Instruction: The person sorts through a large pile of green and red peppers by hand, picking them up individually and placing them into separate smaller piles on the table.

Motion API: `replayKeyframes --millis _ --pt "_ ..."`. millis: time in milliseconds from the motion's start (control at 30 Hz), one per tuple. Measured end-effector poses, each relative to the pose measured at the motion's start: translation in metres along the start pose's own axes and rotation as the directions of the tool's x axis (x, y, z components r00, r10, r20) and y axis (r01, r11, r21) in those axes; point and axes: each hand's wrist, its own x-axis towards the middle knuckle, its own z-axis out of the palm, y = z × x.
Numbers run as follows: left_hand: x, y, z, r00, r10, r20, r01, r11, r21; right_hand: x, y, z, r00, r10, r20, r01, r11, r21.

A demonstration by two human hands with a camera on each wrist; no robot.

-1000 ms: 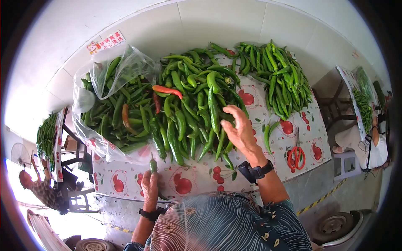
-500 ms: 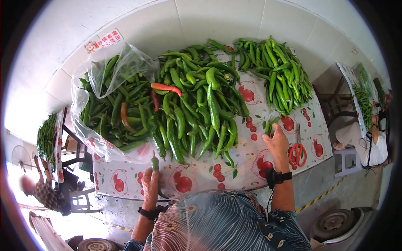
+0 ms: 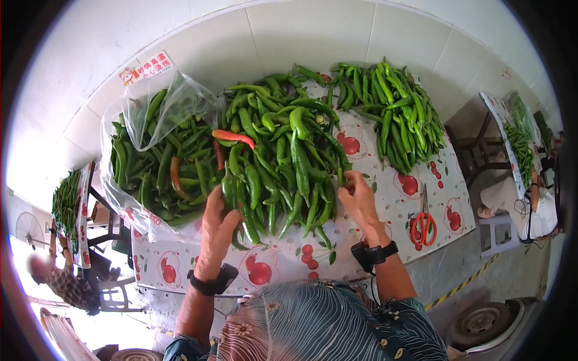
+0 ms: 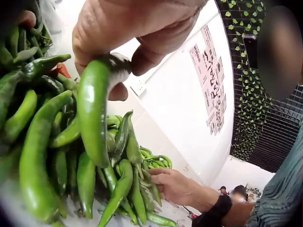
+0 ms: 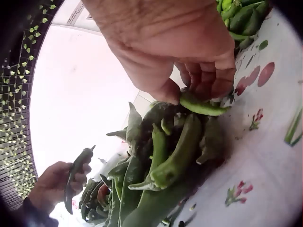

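Fingertips of your right hand [image 3: 359, 198] sink out of sight into the pepper pile [image 3: 283, 150], curled round a small pepper [image 5: 201, 106] at its near edge. Your left hand [image 3: 215, 231] pinches one green pepper [image 4: 94, 113] at the pile's near left. Left of the pile, a plastic bag [image 3: 129, 192] holds more peppers.

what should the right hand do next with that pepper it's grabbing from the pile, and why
Probably lift it clear of the middle pile. The right hand has its fingers curled round a green pepper at the pile's near edge, but the pepper lies against its neighbours. The left hand already holds its own pepper up, so the right one looks like the one to free.
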Motion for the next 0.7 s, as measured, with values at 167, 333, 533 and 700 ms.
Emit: replayKeyframes --millis 167,333,533,700 --pt "0.044 0.027 0.026 0.993 0.113 0.026 -0.115 0.99 0.087 0.003 0.015 0.016 0.998 -0.063 0.018 0.064 0.992 -0.104" --pt "0.101 0.018 0.053 0.89 0.438 0.124 -0.435 0.738 0.516 0.006 0.003 -0.001 0.989 -0.061 0.135 0.086 0.979 -0.187" --pt "0.118 -0.016 0.077 0.927 0.275 0.257 -0.376 0.69 0.618 0.017 0.005 -0.016 0.972 -0.059 0.226 0.098 0.981 -0.166" --pt "0.116 -0.022 0.081 0.934 0.298 0.199 -0.35 0.643 0.681 0.029 0.003 -0.006 0.972 -0.086 0.217 0.122 0.979 -0.16"
